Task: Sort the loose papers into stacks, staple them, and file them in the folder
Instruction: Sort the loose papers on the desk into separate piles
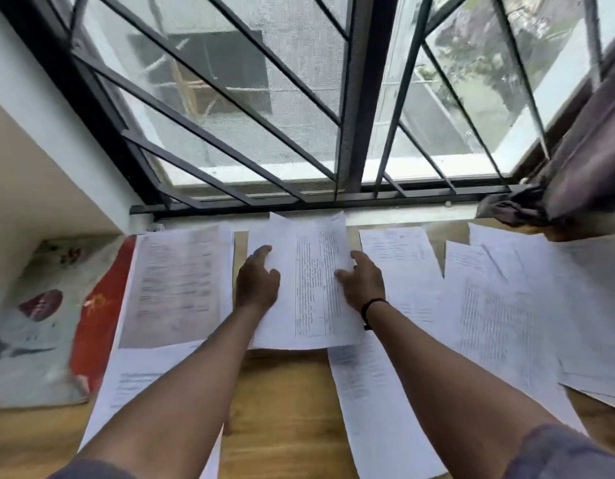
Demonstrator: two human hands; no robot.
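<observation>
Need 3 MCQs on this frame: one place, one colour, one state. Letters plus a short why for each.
1. Where does the sheet with the printed table lie?
A. Between the two hands, in front of the window
B. On the patterned cloth
C. Draped over the curtain

2. What colour is the band on the right wrist?
A. White
B. Black
C. Yellow

3. How are the hands placed?
A. Both off the papers
B. Only the left hand touches paper
C. The left hand and right hand are on opposite side edges of the middle sheet

Answers:
1 A, the sheet sits mid-desk just below the window frame, a hand on each side.
2 B, a dark band circles that wrist.
3 C, each hand meets one side edge of the sheet.
</observation>
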